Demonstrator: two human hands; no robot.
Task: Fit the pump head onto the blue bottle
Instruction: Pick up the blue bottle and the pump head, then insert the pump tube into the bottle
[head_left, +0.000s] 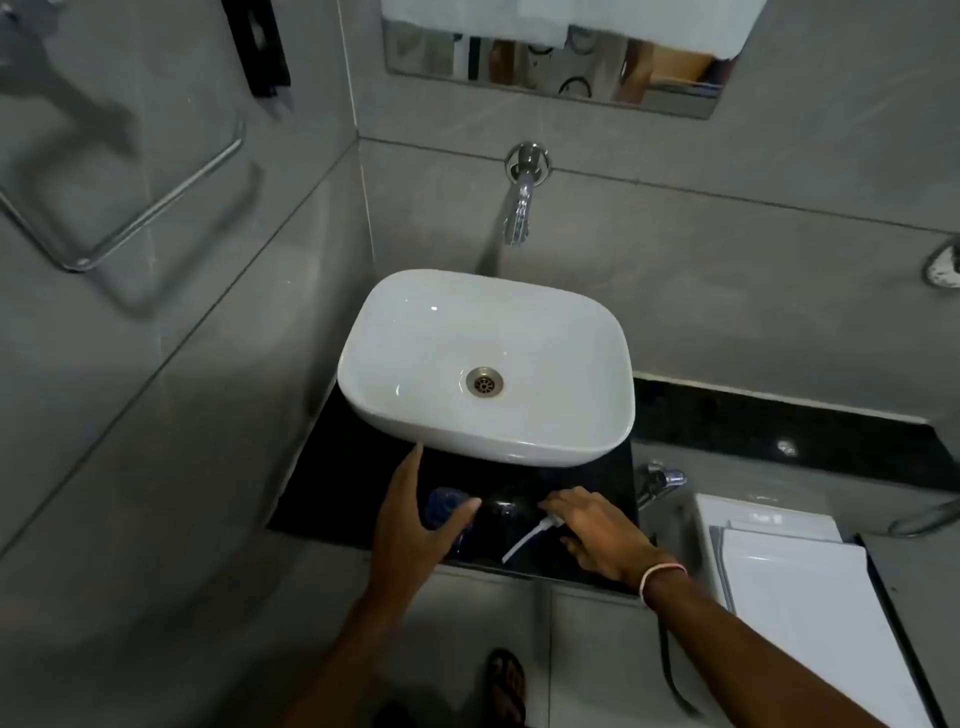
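Note:
The blue bottle (442, 506) stands on the black counter (332, 488) in front of the white basin, partly hidden by my left hand (410, 525). That hand is spread around the bottle, thumb on its right side, fingers apart; whether it grips is unclear. The pump head (551, 521) is white, and its thin white tube (522, 543) slants down to the left over the counter. My right hand (597, 530) rests over the pump head, fingertips closing on its top end. A dark round shape lies between the two hands.
A white basin (519, 447) fills the counter's back half, under a chrome wall tap (522, 208). A second chrome tap (660, 480) sits at the right, beside a white toilet cistern (810, 597). A towel rail (124, 218) hangs on the left wall.

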